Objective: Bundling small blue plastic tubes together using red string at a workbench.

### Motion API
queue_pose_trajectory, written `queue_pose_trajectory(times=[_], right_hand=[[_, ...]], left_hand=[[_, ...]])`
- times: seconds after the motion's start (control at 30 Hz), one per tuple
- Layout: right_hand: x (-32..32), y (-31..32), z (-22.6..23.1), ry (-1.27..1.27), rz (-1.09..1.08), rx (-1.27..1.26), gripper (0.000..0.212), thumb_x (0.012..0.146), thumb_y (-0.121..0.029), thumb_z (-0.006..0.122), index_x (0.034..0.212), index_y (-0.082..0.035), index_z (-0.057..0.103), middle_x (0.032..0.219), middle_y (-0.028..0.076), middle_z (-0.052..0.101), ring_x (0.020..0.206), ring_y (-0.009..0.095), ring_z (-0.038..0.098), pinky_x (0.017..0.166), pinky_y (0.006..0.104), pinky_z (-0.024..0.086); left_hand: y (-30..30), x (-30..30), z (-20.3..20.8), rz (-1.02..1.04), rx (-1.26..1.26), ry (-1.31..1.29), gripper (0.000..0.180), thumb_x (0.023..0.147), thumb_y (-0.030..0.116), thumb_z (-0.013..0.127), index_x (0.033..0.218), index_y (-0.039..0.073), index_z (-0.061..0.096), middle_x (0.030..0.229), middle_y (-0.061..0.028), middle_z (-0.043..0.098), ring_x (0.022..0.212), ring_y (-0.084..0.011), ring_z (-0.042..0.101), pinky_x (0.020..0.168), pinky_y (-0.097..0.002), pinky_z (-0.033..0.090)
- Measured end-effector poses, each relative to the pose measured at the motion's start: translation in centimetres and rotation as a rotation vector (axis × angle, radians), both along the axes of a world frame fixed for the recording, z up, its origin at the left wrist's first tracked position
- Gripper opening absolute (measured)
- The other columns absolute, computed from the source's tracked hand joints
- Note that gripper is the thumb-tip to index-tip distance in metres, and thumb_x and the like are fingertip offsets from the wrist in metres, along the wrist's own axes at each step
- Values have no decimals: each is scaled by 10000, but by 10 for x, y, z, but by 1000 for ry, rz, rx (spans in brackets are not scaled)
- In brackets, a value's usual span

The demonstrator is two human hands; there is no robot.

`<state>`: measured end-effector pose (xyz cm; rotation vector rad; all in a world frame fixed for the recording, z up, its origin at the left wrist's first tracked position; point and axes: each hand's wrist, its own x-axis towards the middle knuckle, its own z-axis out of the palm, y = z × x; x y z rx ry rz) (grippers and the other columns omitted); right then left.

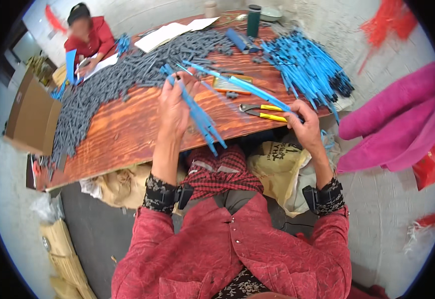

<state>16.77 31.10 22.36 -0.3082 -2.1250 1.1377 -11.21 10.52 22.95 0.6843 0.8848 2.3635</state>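
My left hand is closed round several thin blue plastic strips, which hang down past the table's front edge and poke out above the fingers. My right hand pinches the near end of one long blue strip. That strip slants up and left over the table, its far end close to my left fingertips; whether they touch it I cannot tell. Just left of my right hand lie pliers with yellow handles. A small yellow-rimmed tray sits behind the strip.
Many small dark grey pieces cover the table's left and back. A heap of blue strips with black ends lies at right, near a dark green flask. Another person sits far left, behind a cardboard box. Pink cloth hangs right.
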Motion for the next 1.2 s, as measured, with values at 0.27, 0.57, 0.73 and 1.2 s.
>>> queue_pose_trajectory(times=[0.27,0.57,0.73,1.2], right_hand=[[-14,-30,-10,28,-87,242,126,869,-45,728,922,6,626,771,79,535,645,180,561,578,318,425],[-20,-57,-15,74,-94,316,157,879,-72,729,994,-14,639,824,102,600,681,232,600,613,329,469],[-25,-68,-23,57,-81,57,202,882,-55,718,1079,-31,680,848,95,648,673,236,614,608,303,487],[-23,-81,-22,63,-154,302,189,828,7,735,998,-42,670,850,102,664,737,252,679,653,348,533]], left_hand=[[-13,0,-4,-5,77,-110,206,1004,146,639,1170,36,589,1267,-206,651,1166,-287,653,1009,-427,567],[-18,-1,-15,59,-91,-137,116,957,87,694,1062,52,660,1027,-89,710,949,-225,718,827,-327,636],[-24,-6,-16,25,-133,-153,151,953,123,714,1086,68,670,984,-72,702,905,-188,707,773,-278,623],[-22,-5,-17,37,-164,-170,185,924,154,752,1063,75,660,990,-46,710,910,-174,709,797,-314,608]])
